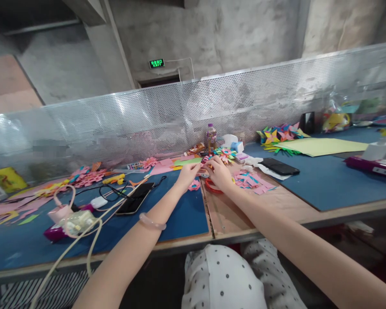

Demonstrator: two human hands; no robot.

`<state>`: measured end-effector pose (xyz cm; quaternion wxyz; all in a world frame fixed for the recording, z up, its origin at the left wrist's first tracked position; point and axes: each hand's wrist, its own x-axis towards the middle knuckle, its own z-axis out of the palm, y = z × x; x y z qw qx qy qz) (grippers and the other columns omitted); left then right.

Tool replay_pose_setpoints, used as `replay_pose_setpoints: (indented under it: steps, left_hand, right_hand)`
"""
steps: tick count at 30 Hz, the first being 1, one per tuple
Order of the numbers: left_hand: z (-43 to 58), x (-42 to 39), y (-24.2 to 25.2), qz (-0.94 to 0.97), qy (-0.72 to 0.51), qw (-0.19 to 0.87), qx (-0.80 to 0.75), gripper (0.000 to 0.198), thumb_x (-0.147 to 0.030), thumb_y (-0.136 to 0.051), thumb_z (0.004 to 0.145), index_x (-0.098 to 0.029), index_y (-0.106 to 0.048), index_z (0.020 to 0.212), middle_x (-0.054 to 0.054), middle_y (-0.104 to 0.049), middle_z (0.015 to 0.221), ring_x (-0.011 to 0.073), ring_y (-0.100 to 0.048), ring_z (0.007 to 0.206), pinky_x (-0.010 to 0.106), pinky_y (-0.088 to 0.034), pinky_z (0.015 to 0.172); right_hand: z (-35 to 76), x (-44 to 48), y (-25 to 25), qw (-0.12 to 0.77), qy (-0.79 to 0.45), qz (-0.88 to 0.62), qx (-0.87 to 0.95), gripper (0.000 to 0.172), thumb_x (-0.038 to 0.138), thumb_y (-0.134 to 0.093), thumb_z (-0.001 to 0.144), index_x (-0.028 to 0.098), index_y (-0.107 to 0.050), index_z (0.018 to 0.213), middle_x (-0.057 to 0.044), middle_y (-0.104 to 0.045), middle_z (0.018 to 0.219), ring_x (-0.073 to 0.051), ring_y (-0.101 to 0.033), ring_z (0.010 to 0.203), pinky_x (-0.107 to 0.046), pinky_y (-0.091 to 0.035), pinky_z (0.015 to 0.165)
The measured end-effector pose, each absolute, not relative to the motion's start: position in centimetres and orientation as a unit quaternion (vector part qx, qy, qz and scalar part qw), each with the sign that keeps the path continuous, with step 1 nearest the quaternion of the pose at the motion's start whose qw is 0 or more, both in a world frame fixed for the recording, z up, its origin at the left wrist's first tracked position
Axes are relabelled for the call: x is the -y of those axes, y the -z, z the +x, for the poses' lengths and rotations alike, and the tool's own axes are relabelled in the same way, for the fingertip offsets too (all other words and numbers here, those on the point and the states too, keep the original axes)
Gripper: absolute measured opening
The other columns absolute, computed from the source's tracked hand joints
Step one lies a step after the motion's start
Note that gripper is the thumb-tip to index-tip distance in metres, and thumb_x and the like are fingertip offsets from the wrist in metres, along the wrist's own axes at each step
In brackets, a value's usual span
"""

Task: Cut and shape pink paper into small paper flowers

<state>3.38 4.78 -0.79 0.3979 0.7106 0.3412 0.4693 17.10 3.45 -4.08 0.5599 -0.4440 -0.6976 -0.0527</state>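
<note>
My left hand [189,175] and my right hand [219,172] meet over the middle of the table, fingers closed and bent together. What lies between their fingertips is too small and hidden to make out. Just below my left hand rests a small pink paper flower [194,185]. Under my right hand is a red ring-shaped thing [212,187], partly covered by it. To the right of that hand, pink and blue paper scraps [254,182] are heaped on bare wood. A multicoloured paper flower [225,154] stands behind my hands.
On the left lie a phone [135,198], cables and a purple power strip [56,233]. A black phone [279,166] rests to the right. A purple-capped bottle [211,136] stands before the perforated metal screen [141,124]. Yellow-green sheets [321,146] and folded paper stars [281,134] sit at the back right.
</note>
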Motion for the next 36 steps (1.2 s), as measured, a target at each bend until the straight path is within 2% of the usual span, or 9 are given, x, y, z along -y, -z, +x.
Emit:
replay_pose_setpoints:
  steps: [5,10,14,24,36]
  left_hand:
    - [3.34,-4.57,0.55,0.744,-0.454,0.352,-0.339,0.024,-0.032,-0.052,0.077,-0.014,-0.068,0.076,0.005,-0.068,0.076,0.0187,-0.062,0.074,0.03,-0.049,0.07]
    - [3.38,-4.53,0.53,0.738,-0.452,0.36,-0.347,0.025,-0.032,-0.051,0.078,-0.015,-0.069,0.081,0.006,-0.069,0.084,0.0204,-0.063,0.08,0.031,-0.048,0.071]
    - [3.43,-4.5,0.45,0.733,-0.452,0.369,-0.35,0.025,-0.03,-0.049,0.078,-0.016,-0.069,0.083,0.007,-0.069,0.091,0.0207,-0.063,0.083,0.031,-0.048,0.071]
    - [3.21,-4.46,0.28,0.763,-0.436,0.334,-0.341,0.023,-0.026,-0.052,0.075,-0.015,-0.07,0.083,0.007,-0.07,0.087,0.0199,-0.063,0.08,0.03,-0.048,0.072]
    - [3.12,-4.84,0.6,0.761,-0.439,0.328,-0.347,0.024,-0.03,-0.053,0.075,-0.016,-0.07,0.083,0.006,-0.07,0.083,0.0198,-0.063,0.078,0.029,-0.048,0.069]
  right_hand:
    - [17.01,-3.93,4.14,0.587,0.008,-0.442,0.678,0.01,0.02,-0.052,0.08,0.02,-0.06,0.075,-0.005,-0.054,0.089,-0.018,-0.053,0.082,-0.031,-0.043,0.073]
    - [17.06,-4.14,4.16,0.61,-0.01,-0.436,0.662,0.006,0.023,-0.055,0.078,0.019,-0.059,0.078,-0.005,-0.053,0.088,-0.018,-0.052,0.079,-0.032,-0.043,0.074]
    - [17.17,-4.2,4.11,0.616,-0.016,-0.426,0.662,0.007,0.024,-0.055,0.078,0.019,-0.06,0.079,-0.005,-0.052,0.087,-0.017,-0.052,0.078,-0.031,-0.043,0.073]
    - [17.19,-3.89,3.73,0.618,-0.034,-0.419,0.665,0.01,0.017,-0.053,0.078,0.018,-0.062,0.071,-0.004,-0.053,0.081,-0.017,-0.052,0.079,-0.032,-0.041,0.077]
    - [17.07,-3.83,3.66,0.636,-0.048,-0.398,0.66,0.015,0.022,-0.054,0.079,0.018,-0.06,0.066,-0.003,-0.053,0.077,-0.017,-0.052,0.077,-0.031,-0.041,0.074]
